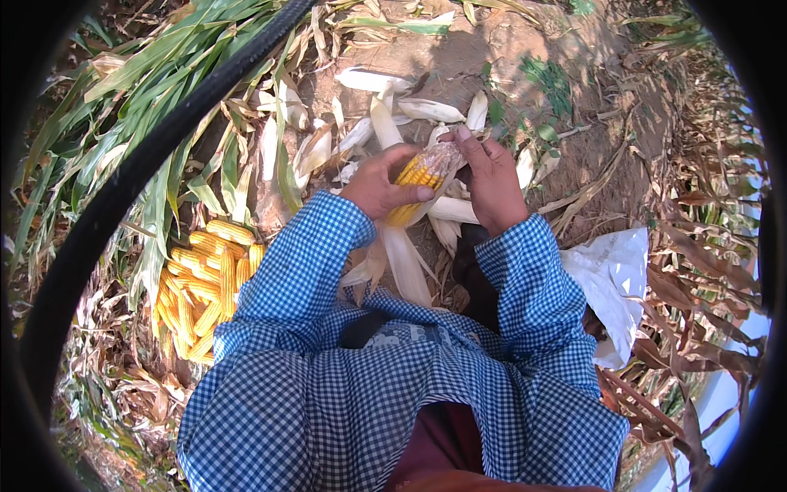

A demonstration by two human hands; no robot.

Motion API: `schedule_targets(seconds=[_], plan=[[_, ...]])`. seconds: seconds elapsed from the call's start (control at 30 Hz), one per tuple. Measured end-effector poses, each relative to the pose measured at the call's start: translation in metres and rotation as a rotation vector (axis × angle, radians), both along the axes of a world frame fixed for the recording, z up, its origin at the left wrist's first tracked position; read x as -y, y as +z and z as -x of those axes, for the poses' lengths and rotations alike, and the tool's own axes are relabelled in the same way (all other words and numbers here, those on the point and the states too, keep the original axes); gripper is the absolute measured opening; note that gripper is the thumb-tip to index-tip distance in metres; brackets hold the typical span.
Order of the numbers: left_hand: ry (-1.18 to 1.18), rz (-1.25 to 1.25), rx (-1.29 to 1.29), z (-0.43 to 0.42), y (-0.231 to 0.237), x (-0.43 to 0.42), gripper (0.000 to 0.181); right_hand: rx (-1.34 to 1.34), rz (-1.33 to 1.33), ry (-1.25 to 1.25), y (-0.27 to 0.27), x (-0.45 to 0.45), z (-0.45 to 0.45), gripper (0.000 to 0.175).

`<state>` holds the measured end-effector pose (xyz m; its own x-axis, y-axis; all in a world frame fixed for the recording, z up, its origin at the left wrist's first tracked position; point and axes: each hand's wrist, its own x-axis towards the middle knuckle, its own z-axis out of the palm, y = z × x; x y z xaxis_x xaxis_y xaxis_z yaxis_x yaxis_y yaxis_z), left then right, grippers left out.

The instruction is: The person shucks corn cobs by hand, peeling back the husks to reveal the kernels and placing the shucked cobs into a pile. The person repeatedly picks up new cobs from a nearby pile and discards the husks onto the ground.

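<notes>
A yellow corn cob (418,178) lies tilted between my hands, its kernels bare on the upper side and pale husk along its right side. My left hand (393,181) is closed around the cob's lower left part, thumb across the kernels. At the cob's upper right end, my right hand (489,172) pinches the husk between thumb and fingers. Long dry husk leaves (403,264) hang below the cob. A pile of husked yellow cobs (206,283) lies on the ground to the left of my left sleeve.
Pale loose husks (430,111) are scattered on the brown soil (590,154) beyond my hands. Green and dry corn stalks (141,104) lie at the upper left. A white woven sack (615,283) lies at my right, beside dry leaves. A black cable or strap (147,147) crosses the left side.
</notes>
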<state>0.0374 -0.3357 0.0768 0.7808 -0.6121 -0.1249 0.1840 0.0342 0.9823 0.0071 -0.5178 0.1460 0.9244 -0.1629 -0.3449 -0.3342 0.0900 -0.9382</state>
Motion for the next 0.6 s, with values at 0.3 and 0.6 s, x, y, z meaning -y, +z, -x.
schedule_targets(seconds=[0.3,0.6], plan=[[0.190,0.257,-0.110,0.021,-0.002,0.025,0.071,-0.019,-0.583,-0.152,-0.006,-0.009,0.002,0.030],[0.642,0.778,-0.623,-0.016,0.004,-0.008,0.059,0.099,-0.645,-0.302,0.009,0.024,0.003,0.025]])
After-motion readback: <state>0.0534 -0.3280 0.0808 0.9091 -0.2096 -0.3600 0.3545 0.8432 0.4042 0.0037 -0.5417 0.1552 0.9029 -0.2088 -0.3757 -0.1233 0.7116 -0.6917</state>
